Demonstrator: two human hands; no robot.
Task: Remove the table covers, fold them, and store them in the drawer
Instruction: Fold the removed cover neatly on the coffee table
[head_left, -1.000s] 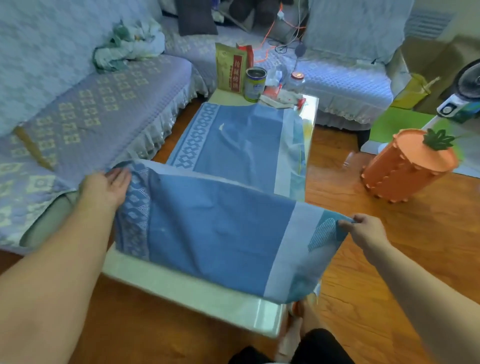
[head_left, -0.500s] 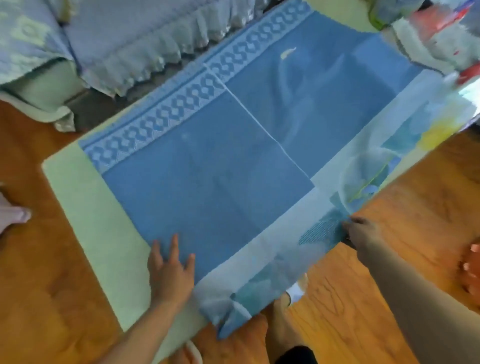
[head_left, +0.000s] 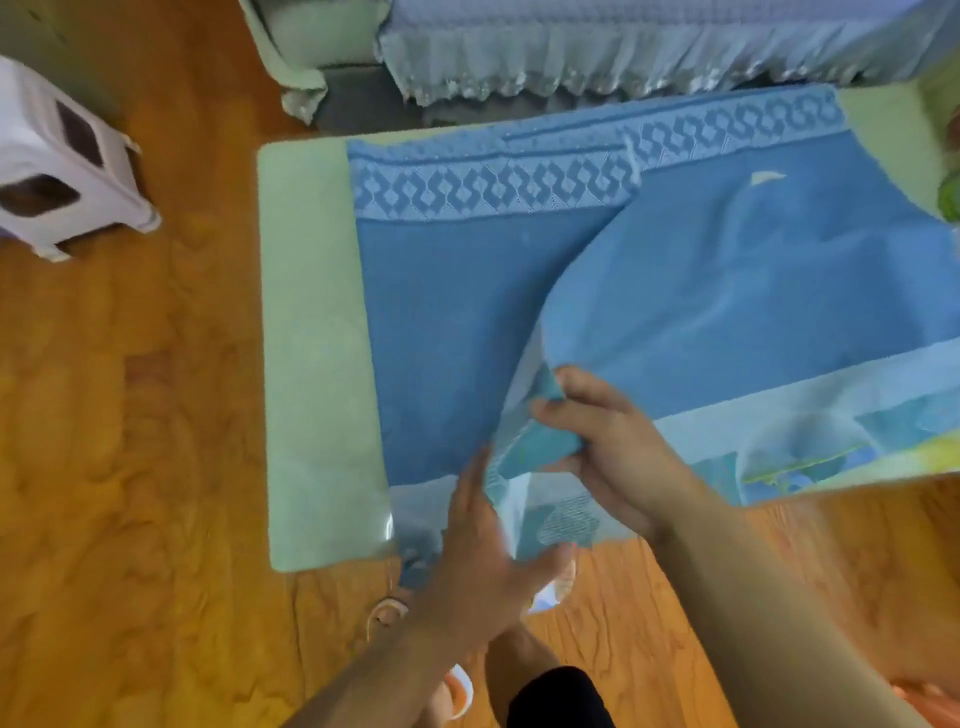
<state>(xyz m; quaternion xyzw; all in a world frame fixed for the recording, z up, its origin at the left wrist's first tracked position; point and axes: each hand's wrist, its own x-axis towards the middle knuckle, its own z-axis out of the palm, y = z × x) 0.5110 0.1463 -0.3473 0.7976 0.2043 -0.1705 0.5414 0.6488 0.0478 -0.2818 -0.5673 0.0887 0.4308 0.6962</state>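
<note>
Blue table cover (head_left: 467, 332) lying folded on a pale green table (head_left: 311, 353), right hand (head_left: 605, 447) pinching a lifted corner of the cloth, left hand (head_left: 483, 561) fingers straight against the cover's near edge, white stool (head_left: 62, 171) on wooden floor (head_left: 130, 467)

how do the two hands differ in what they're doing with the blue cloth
The right hand pinches a bunched corner of the blue cloth and lifts it off the table; the left hand lies lower, at the table's near edge, its fingers straight against the cloth. The right fingers are curled; the left ones are not. Both touch the same cloth at its near edge.
</note>
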